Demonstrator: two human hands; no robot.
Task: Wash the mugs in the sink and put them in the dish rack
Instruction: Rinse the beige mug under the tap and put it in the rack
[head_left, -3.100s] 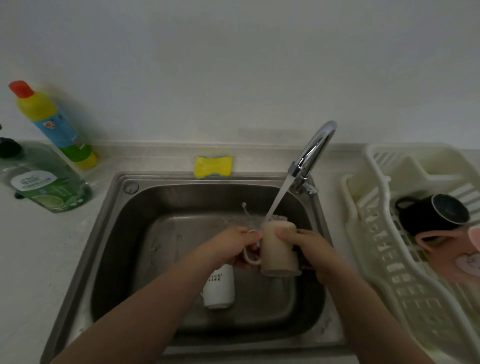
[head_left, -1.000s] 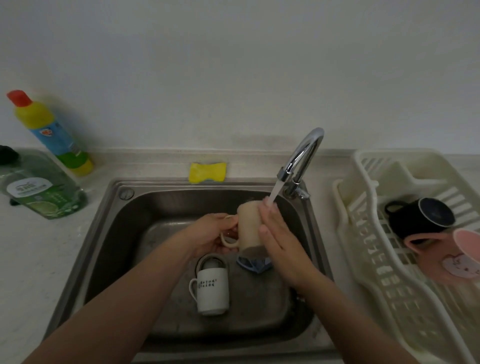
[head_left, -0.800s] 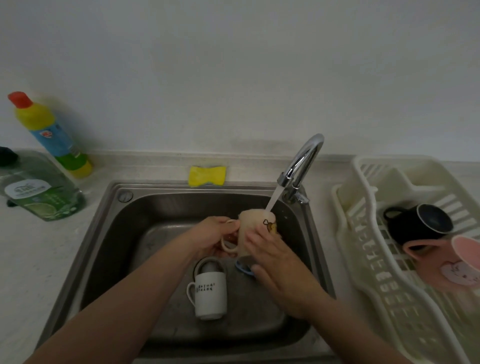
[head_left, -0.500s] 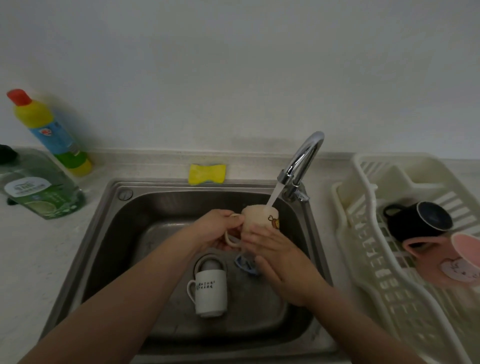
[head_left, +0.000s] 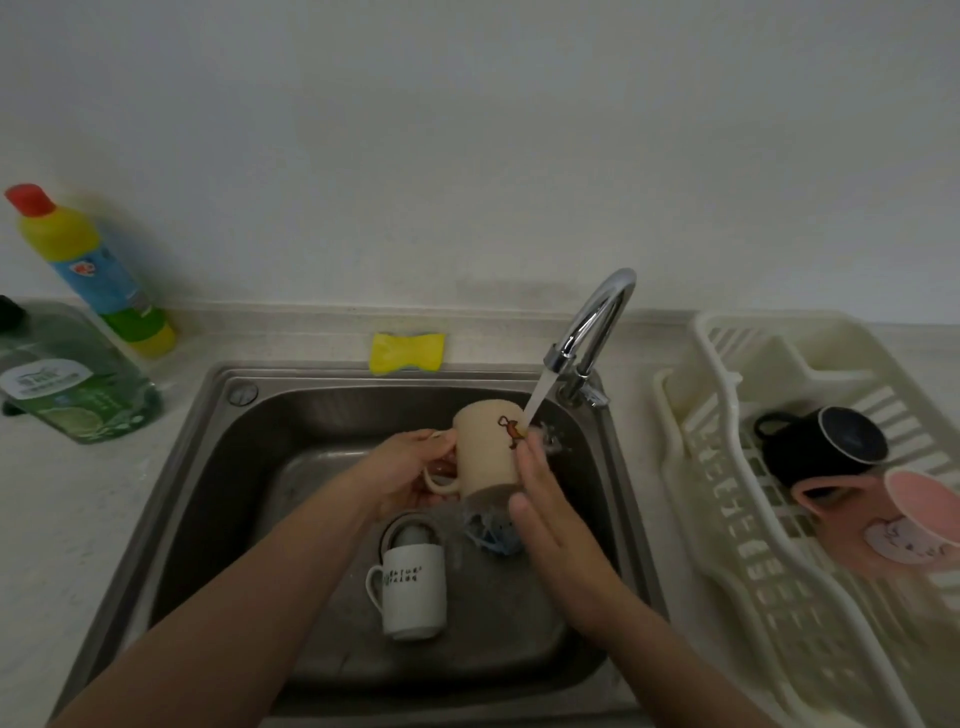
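Fingers flat on beige mug under tap.

There is one view only, worn on the person's head, looking forward and steeply down, close over the stainless steel sink. The wide lens bends the pale worktop at the edges. The plain white wall fills the upper half; the cream plastic dish rack runs off the right edge.
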